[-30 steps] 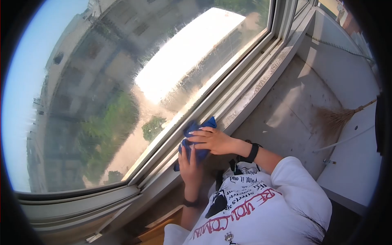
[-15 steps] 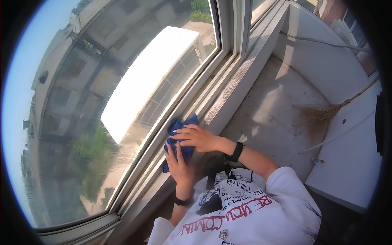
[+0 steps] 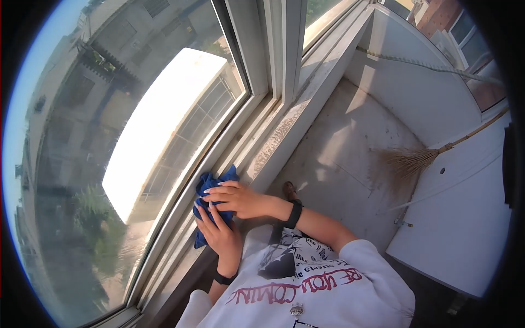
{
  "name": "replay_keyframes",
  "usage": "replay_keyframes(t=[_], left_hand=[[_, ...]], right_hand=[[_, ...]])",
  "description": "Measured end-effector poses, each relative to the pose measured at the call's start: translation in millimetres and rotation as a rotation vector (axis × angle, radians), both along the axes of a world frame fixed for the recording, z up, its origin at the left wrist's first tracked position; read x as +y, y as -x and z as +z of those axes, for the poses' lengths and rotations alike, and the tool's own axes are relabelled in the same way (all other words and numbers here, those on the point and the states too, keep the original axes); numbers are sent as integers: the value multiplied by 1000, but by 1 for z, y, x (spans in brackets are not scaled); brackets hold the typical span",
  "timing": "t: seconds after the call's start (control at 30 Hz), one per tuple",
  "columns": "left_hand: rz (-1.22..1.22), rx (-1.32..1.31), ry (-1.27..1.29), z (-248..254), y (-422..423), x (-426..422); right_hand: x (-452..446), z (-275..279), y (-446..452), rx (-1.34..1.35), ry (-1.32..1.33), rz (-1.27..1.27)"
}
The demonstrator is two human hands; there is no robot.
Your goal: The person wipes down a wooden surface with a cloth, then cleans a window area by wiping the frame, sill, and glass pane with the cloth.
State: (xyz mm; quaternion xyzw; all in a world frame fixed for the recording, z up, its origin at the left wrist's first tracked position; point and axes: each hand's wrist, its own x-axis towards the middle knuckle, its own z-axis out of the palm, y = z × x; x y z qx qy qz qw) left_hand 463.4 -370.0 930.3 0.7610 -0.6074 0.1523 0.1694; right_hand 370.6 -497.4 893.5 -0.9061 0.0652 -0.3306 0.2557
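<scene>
A crumpled blue cloth (image 3: 228, 175) lies on the pale window sill and track (image 3: 183, 249), beside the glass. My right hand (image 3: 236, 198) presses down on the cloth from the right, its fingers bent over the fabric. Just below it, my left hand (image 3: 220, 232) grips the lower part of the cloth, with fingers pointing up toward the right hand's fingertips. The two hands are close together, and much of the cloth is hidden under them. Each wrist wears a dark band.
A large window pane (image 3: 82, 164) fills the left side, with an upright frame post (image 3: 249, 49) above my hands. On the right, a straw broom (image 3: 413, 163) leans by a white panel (image 3: 454, 218). A thin pale hose (image 3: 448, 188) crosses the panel. A foot (image 3: 290, 189) shows on the floor.
The view has shifted, so the window, hands and broom sit further left and lower. Both hands stay on the blue cloth. A foot now shows beside my right forearm.
</scene>
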Motion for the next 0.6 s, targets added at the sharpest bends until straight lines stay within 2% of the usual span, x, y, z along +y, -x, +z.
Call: replay_keyframes(t=[0.3, 0.4, 0.5, 0.6], left_hand=[[386, 157, 258, -14, 60, -60], [370, 177, 234, -22, 74, -72], [293, 183, 257, -22, 91, -100], [190, 219, 280, -26, 112, -132]], right_hand=[[-49, 13, 22, 40, 127, 84], [-67, 14, 35, 47, 244, 37], [-101, 16, 64, 126, 226, 71], [-132, 25, 95, 191, 320, -27]])
